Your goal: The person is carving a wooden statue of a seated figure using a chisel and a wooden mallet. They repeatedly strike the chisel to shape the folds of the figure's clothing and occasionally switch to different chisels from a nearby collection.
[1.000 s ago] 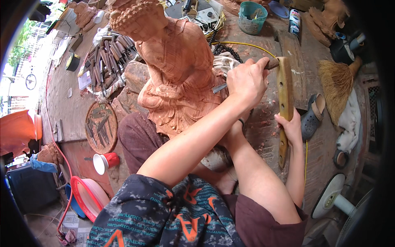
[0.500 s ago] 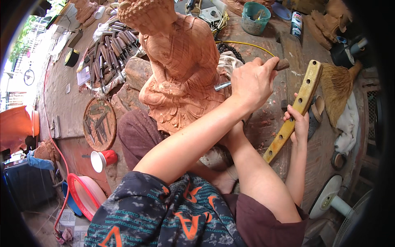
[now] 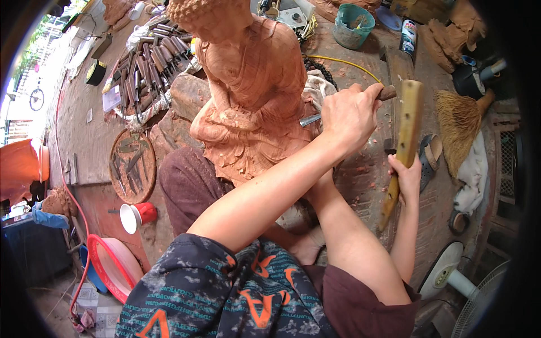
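A reddish-brown carved wooden statue of a seated figure (image 3: 248, 79) stands in front of me, its folds rough and dusty. My left hand (image 3: 350, 118) is closed around a chisel (image 3: 386, 93); the wooden handle end sticks out on the right. The chisel's metal blade (image 3: 310, 119) points left at the lower right side of the statue, its tip at or very near the wood. My right hand (image 3: 407, 176) grips a long yellowish wooden bar with a row of holes (image 3: 410, 121), held nearly upright. The bar's upper end is right of the chisel handle, apart from it.
Many wood-handled carving tools (image 3: 152, 65) lie in a heap at the back left. A round tray (image 3: 151, 188) holds several small blades. Nearby are a red-and-white cup (image 3: 147, 213), a teal bucket (image 3: 369, 22), a spray can (image 3: 408, 36), a straw brush (image 3: 456, 124) and a fan (image 3: 487, 301).
The bar has turned in my right hand, from a slant to nearly upright, its top shifting left toward the chisel handle. My left hand and the chisel have moved slightly, with the blade tilted a bit differently.
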Motion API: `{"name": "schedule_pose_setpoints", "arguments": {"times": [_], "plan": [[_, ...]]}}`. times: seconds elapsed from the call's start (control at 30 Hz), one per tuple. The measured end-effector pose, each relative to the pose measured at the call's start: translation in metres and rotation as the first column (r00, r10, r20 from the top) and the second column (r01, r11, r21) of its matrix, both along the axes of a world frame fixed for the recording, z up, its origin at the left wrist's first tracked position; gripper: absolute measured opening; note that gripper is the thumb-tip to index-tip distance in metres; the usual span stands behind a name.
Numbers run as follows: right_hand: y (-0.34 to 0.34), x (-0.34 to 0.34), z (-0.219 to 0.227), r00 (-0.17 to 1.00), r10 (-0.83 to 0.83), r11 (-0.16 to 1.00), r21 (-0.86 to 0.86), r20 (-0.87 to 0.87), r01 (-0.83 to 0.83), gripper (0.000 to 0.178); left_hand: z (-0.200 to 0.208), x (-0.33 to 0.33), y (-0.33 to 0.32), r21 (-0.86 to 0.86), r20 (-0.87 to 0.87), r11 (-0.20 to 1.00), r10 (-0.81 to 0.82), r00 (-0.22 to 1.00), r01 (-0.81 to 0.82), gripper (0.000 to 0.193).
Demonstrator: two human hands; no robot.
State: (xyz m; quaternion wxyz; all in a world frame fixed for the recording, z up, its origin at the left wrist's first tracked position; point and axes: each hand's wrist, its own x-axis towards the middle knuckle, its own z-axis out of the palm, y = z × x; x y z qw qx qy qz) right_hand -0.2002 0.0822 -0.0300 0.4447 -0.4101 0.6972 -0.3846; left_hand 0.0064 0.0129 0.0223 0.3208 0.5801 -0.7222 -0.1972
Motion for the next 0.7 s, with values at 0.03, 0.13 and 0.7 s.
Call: {"name": "schedule_pose_setpoints", "arguments": {"times": [0.03, 0.13, 0.7], "plan": [[0.001, 0.007, 0.004, 0.97, -0.061, 0.994, -0.077, 0.234, 0.081, 0.038, 0.0, 0.0, 0.0, 0.004, -0.011, 1.0, 0.002, 1.0, -0.002, 0.029], [0.004, 0.008, 0.01, 0.996, 0.079, 0.997, -0.005, 0.048, -0.078, 0.039, 0.001, 0.001, 0.001, 0.0, -0.008, 1.0, 0.0, 1.0, 0.0, 0.029], [0.011, -0.001, 0.017, 0.942, 0.206, 0.958, -0.14, -0.266, -0.249, 0.057, 0.007, 0.01, 0.007, -0.199, -0.147, 0.98, -0.005, 0.989, -0.025, 0.028]]}}
